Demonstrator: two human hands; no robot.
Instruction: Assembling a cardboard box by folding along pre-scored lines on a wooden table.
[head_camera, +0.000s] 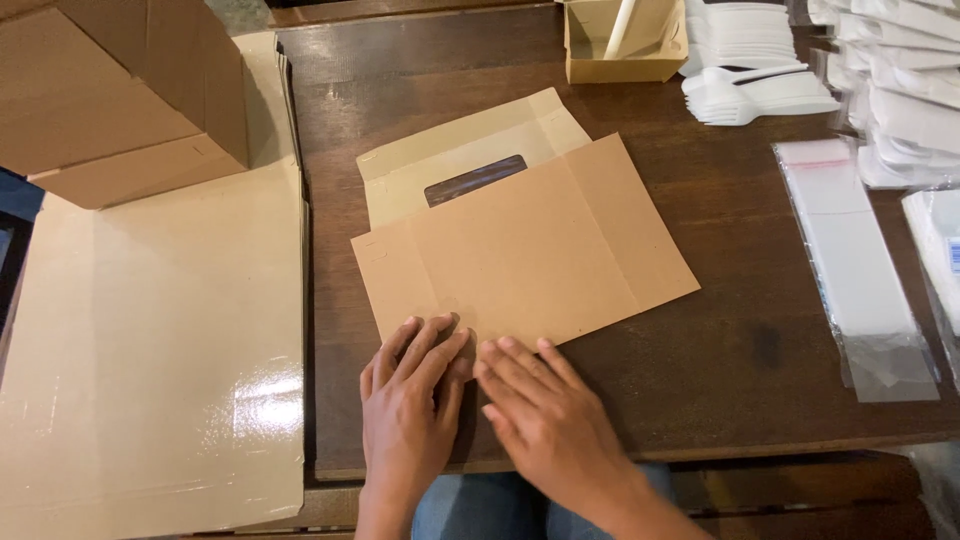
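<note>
- Left hand (408, 400): bare, no glove, ring or watch; forearm uncovered, no sleeve in view.
- Right hand (545, 415): bare likewise, with short nails and an unsleeved forearm.
- Legs: blue denim trousers (500, 505), showing between the forearms.

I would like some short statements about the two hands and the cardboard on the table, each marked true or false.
1. Both hands lie flat on the near edge of the flat cardboard box blank. True: the left hand and the right hand press side by side, fingers stretched out.
2. The blank has a cut-out window in its far panel. True.
3. The right hand holds a white plastic fork. False: the forks lie in a pile at the far right of the wooden table, untouched.
4. The blank is already folded up into a closed box. False: it lies flat and open.
5. A stack of glossy cardboard sheets lies left of the hands. True.
</note>
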